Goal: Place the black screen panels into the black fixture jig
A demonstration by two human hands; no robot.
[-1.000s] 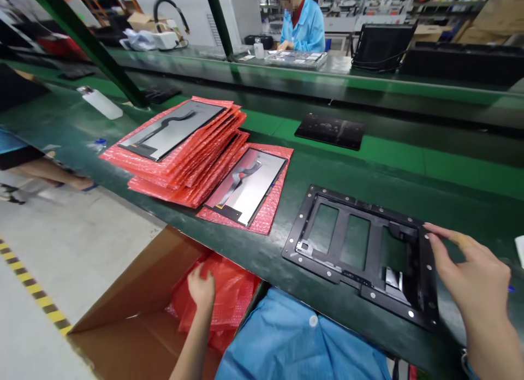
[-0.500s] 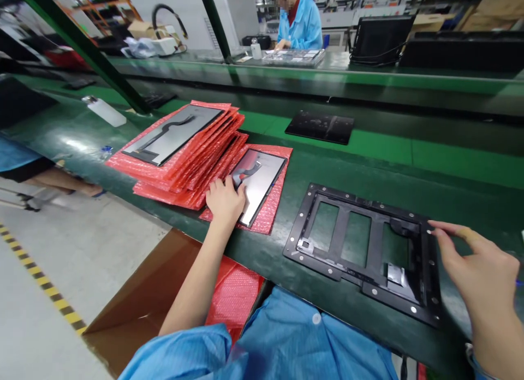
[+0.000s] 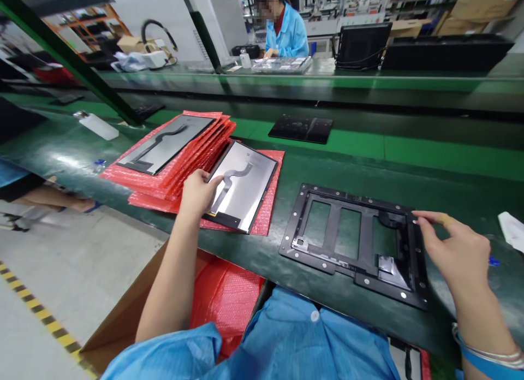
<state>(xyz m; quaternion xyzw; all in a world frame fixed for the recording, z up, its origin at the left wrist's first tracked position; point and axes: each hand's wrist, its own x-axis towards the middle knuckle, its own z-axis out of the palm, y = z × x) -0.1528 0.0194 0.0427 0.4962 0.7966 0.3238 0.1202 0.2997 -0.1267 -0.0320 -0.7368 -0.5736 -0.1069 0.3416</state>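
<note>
My left hand (image 3: 197, 193) grips the near left edge of a grey display panel (image 3: 242, 184) with a black ribbon cable, tilting it up off a red bubble-wrap sheet (image 3: 268, 203). Left of it lies a fanned stack of red bubble-wrap sleeves (image 3: 164, 170) with another panel (image 3: 166, 144) on top. My right hand (image 3: 456, 249) rests with fingers curled on the right rim of a black metal fixture frame (image 3: 356, 243) lying flat on the green bench.
A black panel (image 3: 301, 129) lies on the green conveyor belt behind. A white bottle (image 3: 97, 125) lies at the left. A cardboard box (image 3: 135, 309) with red bubble wrap (image 3: 227, 298) stands below the bench. A person in a blue coat (image 3: 286, 33) works opposite.
My left hand came up out of the cardboard box, reached the single panel on its red sheet and lifted its near edge. My right hand stayed on the frame's rim.
</note>
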